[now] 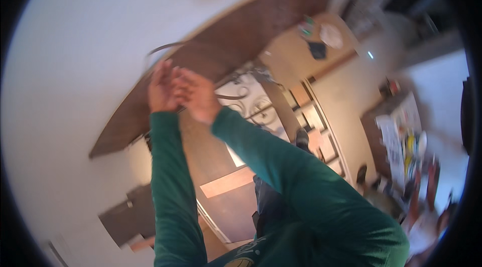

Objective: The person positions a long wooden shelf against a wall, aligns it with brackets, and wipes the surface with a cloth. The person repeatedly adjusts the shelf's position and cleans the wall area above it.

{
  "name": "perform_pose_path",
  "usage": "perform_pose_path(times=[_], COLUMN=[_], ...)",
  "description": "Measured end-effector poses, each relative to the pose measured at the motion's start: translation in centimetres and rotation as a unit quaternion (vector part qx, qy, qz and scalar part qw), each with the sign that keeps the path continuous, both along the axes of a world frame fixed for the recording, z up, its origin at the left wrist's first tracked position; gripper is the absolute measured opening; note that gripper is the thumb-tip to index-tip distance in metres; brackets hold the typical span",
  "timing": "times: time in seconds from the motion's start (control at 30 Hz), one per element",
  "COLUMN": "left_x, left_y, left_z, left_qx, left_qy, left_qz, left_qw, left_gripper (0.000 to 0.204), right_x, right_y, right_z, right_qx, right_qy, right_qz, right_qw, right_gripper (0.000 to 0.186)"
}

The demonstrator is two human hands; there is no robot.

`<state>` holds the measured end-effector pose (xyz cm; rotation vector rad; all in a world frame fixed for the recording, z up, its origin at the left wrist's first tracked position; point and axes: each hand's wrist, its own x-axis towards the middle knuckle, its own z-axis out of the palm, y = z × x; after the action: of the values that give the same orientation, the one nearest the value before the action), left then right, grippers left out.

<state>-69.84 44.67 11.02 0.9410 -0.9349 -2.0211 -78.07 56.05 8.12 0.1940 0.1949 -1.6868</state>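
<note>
My left hand (163,87) and my right hand (197,95) are raised close together in front of a long dark brown wooden panel (261,31). Motion blurs both. The fingers of each bend in toward the other, and their tips almost meet. A thin dark strip (166,46) arcs above my left hand. A similar curl (233,97) comes out beside my right wrist; the stretch between is hidden, so I cannot tell whether they are one piece. My right fingers seem to close round this strip. What lies in my left fingers is hidden.
Below stands a board with dark curled ironwork (258,109). A tan surface (288,48) at the upper right carries a dark cloth (317,50) and a white bag (331,36). Another person (424,217) reaches toward a cluttered cabinet (371,131) at the right. A white wall (85,41) rises at left.
</note>
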Motion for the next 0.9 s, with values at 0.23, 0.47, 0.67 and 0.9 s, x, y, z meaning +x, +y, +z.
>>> perform_pose_path(times=[0.23,0.47,0.67,0.9], left_x=[5.3,29.0,42.2,39.1], left_y=[8.4,48.5,70.7,64.1], left_z=[-3.0,-29.3,-17.9,-21.6], left_qx=[-0.255,-0.23,0.138,0.109], left_qy=[-0.19,-0.638,-0.602,-0.225], left_qz=[0.08,-0.289,-0.231,0.072], left_qw=[0.944,0.675,0.752,0.966], left_gripper=[0.019,0.051,0.026,0.01], right_x=[-8.4,-20.0,-19.2,-19.2], right_y=[7.9,52.5,73.9,58.2], right_z=[-8.1,-23.7,-8.2,-10.6], right_qx=[0.1,0.235,0.166,0.388], right_qy=[0.441,0.84,0.653,0.738], right_qz=[0.043,0.486,0.739,0.432], right_qw=[0.891,0.051,-0.013,0.343], right_gripper=[0.022,0.04,0.035,0.04])
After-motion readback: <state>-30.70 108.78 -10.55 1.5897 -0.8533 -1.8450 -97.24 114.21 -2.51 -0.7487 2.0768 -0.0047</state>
